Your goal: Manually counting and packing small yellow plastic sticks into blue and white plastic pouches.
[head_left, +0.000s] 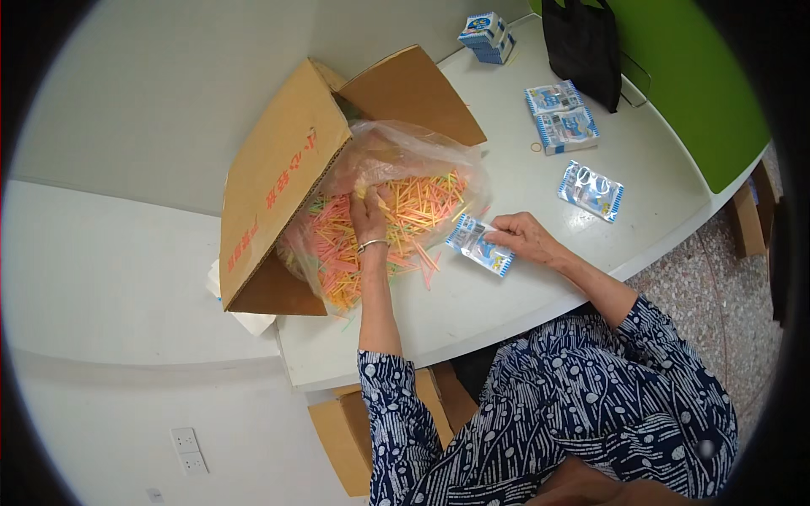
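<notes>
An open cardboard box (278, 185) lies tipped on its side, and a clear plastic bag (460, 156) spreads out of its mouth. Thin plastic sticks (426, 202) in pink, orange, yellow and green fill the bag. Among them is my left hand (369, 218), with a bracelet at its wrist; the fingers are curled round some sticks and the tips are partly covered. To the right, just over the table, my right hand (525, 238) pinches a blue-and-white packet (479, 244) by its right side. The packet's contents cannot be made out.
On the white table (506, 295) lie another packet (591, 191), a bundle of packets (567, 126) and a rubber band (536, 147). Farther back are stacked packets (487, 38) and a black bag (582, 51) against a green panel (700, 84). Below the edge stands a cardboard box (342, 438).
</notes>
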Demonstrator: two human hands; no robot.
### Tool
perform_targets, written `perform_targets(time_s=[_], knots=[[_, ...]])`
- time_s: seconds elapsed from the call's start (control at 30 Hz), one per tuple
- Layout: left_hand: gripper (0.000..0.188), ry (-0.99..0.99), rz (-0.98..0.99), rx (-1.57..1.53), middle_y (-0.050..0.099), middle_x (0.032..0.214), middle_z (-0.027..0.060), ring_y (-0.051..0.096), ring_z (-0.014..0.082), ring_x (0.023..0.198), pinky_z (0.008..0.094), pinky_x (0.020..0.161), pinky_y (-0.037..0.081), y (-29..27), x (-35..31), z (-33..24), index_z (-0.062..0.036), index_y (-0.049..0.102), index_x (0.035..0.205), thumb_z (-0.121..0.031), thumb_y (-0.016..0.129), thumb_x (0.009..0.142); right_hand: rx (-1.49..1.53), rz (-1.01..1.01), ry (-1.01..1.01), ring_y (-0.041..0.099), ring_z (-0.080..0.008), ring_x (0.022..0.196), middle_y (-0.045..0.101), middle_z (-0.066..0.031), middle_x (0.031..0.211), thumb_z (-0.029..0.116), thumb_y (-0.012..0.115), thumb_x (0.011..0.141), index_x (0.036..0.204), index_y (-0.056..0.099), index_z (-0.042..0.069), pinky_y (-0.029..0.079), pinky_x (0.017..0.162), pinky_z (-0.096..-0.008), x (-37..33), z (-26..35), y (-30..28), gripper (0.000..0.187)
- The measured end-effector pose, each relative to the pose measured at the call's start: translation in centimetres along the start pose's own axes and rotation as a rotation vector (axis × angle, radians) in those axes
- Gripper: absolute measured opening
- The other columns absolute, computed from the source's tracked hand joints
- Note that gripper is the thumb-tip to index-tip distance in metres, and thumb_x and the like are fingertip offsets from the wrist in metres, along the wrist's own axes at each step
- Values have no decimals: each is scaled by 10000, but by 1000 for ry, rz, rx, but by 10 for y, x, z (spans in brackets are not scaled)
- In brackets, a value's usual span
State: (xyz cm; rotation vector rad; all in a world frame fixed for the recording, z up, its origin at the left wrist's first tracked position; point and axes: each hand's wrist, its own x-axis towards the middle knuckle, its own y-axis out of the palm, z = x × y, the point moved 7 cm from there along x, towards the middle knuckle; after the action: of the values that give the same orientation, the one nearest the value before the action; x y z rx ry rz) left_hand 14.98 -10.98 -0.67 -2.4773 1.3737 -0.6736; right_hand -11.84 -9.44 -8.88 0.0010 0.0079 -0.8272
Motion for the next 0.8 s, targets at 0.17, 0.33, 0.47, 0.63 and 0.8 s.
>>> perform_targets(time_s=[0.17,0.33,0.47,0.63,0.8], knots=[[214,-352,93,-553,628,955,168,635,253,838,360,761,530,4,-33,17,-3,503,1056,-185,486,943,-14,9,14,423,-49,563,533,3,604,213,603,860,775,646,-20,343,508,-253,3,16,2,251],[237,-373,180,-774,619,972,187,635,285,892,395,812,528,40,-70,-27,-4,469,1019,-220,520,936,45,53,22,483,-37,612,600,5,663,225,609,863,893,683,-19,384,549,-234,2,15,-8,257],[225,-274,199,-857,606,989,205,629,304,906,419,861,514,45,-82,-54,-11,464,1018,-222,501,946,80,126,3,457,-30,638,571,18,667,230,599,882,836,653,-22,371,571,-228,0,24,-8,262],[205,-186,231,-873,599,979,198,624,306,919,414,889,504,61,-101,-72,-15,446,1035,-205,466,962,98,201,-8,451,-32,670,549,21,684,220,596,890,801,627,-27,378,607,-225,-4,20,-10,265],[206,-209,155,-778,579,956,172,616,281,914,378,876,483,68,-117,-79,18,394,1043,-178,355,991,61,257,-51,433,-68,686,498,-9,710,178,576,900,783,575,-56,369,638,-238,-8,23,-8,262]])
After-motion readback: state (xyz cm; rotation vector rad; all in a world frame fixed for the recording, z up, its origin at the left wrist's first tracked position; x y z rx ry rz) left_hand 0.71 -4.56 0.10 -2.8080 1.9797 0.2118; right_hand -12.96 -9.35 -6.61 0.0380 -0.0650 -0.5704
